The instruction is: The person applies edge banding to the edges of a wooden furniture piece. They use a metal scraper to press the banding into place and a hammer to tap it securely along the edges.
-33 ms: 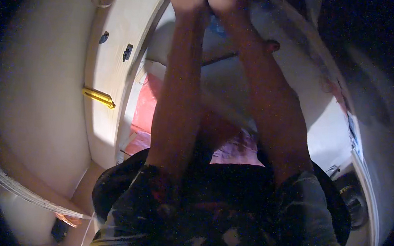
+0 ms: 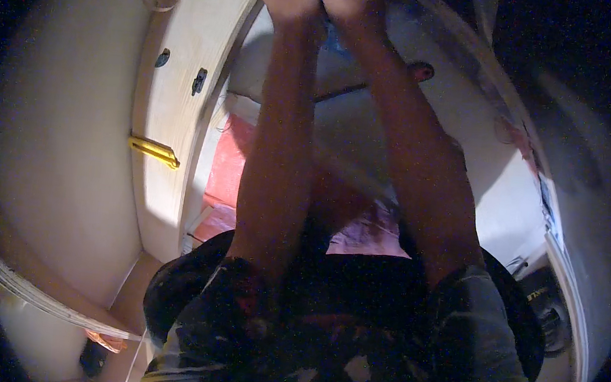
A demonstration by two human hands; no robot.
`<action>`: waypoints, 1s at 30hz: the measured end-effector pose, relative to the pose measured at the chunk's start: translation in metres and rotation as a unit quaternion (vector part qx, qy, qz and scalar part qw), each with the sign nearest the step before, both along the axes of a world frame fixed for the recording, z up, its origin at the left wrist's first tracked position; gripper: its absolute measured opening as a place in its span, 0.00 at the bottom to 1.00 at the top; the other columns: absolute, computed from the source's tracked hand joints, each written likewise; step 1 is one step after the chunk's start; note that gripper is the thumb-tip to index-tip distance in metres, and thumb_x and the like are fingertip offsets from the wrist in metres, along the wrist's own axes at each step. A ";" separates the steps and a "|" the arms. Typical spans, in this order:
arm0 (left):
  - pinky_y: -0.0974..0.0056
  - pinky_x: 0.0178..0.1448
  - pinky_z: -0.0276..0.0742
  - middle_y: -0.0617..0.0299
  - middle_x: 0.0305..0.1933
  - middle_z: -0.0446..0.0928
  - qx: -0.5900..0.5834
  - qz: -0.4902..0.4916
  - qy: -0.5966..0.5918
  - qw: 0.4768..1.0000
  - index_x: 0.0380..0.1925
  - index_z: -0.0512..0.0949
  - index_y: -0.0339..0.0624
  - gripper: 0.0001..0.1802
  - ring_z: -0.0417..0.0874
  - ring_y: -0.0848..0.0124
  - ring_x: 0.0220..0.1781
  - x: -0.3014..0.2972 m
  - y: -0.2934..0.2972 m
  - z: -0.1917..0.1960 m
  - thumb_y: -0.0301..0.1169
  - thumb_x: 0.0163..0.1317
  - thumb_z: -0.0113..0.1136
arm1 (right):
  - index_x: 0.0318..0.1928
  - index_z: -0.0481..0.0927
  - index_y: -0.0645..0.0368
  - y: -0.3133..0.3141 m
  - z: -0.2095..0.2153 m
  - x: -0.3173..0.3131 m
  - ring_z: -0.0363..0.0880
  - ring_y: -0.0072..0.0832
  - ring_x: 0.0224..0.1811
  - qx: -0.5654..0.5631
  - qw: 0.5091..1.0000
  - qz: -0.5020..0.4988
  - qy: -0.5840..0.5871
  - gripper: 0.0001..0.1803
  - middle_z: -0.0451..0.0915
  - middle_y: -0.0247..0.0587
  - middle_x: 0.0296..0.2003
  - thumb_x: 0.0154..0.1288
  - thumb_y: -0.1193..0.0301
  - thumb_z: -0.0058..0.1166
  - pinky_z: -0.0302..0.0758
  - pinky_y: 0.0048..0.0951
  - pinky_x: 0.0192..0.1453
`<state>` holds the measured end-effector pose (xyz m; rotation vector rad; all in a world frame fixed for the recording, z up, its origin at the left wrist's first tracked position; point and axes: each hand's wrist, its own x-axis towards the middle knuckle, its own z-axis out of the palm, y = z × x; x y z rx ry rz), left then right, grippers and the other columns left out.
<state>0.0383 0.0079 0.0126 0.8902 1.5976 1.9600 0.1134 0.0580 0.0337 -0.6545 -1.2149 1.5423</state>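
Both my arms reach up to the top edge of the picture. My left hand (image 2: 292,2) and my right hand (image 2: 350,5) are side by side, almost touching, with fingers curled and partly cut off by the edge. Whatever is between the fingers, if anything, stays out of sight. A small patch of blue (image 2: 336,41) shows just below the hands, too dim to name. To the left, a yellow snap-off utility knife (image 2: 153,152) lies on a pale wooden board (image 2: 175,116), well away from either hand.
Two small dark fittings, a latch-like piece (image 2: 198,82) and a rounded one (image 2: 162,57), are on the board. Red sheeting (image 2: 227,160) shows beside my left forearm. A plywood edge (image 2: 52,304) curves at lower left. A dark object (image 2: 549,311) sits at lower right.
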 end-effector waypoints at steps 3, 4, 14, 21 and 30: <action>0.64 0.35 0.75 0.62 0.31 0.82 -0.098 0.063 -0.189 0.975 0.31 0.80 0.38 0.13 0.79 0.74 0.32 0.007 0.002 0.005 0.34 0.74 0.59 | 0.37 0.83 0.68 -0.006 0.022 0.023 0.78 0.21 0.35 -0.058 0.956 0.077 -0.276 0.14 0.83 0.42 0.28 0.73 0.68 0.55 0.75 0.33 0.42; 0.64 0.34 0.75 0.63 0.31 0.82 -0.096 0.066 -0.195 0.974 0.30 0.80 0.39 0.13 0.79 0.73 0.31 0.010 0.003 0.008 0.34 0.74 0.59 | 0.36 0.83 0.68 -0.008 0.017 0.023 0.77 0.21 0.35 -0.061 0.962 0.052 -0.261 0.14 0.83 0.41 0.27 0.73 0.68 0.55 0.75 0.34 0.42; 0.61 0.55 0.67 0.62 0.43 0.78 0.156 -0.084 -0.230 0.957 0.44 0.77 0.45 0.06 0.77 0.66 0.48 -0.025 -0.010 -0.049 0.28 0.70 0.58 | 0.35 0.83 0.66 -0.026 0.029 0.015 0.75 0.21 0.31 -0.046 0.972 -0.005 -0.232 0.15 0.81 0.41 0.24 0.74 0.65 0.56 0.74 0.36 0.39; 0.56 0.57 0.71 0.56 0.45 0.79 -0.157 0.095 0.538 0.823 0.46 0.78 0.42 0.09 0.78 0.61 0.51 -0.009 -0.008 -0.018 0.27 0.68 0.55 | 0.36 0.84 0.64 -0.025 0.007 -0.001 0.78 0.25 0.31 -0.124 0.959 -0.088 -0.241 0.16 0.84 0.41 0.26 0.73 0.62 0.56 0.75 0.35 0.40; 0.55 0.48 0.79 0.45 0.39 0.81 -0.268 0.052 0.628 0.729 0.33 0.81 0.36 0.08 0.84 0.54 0.43 -0.020 0.009 0.000 0.30 0.66 0.59 | 0.39 0.85 0.63 -0.001 0.029 -0.008 0.81 0.29 0.34 -0.233 0.808 -0.058 -0.538 0.16 0.84 0.44 0.28 0.71 0.61 0.59 0.76 0.37 0.41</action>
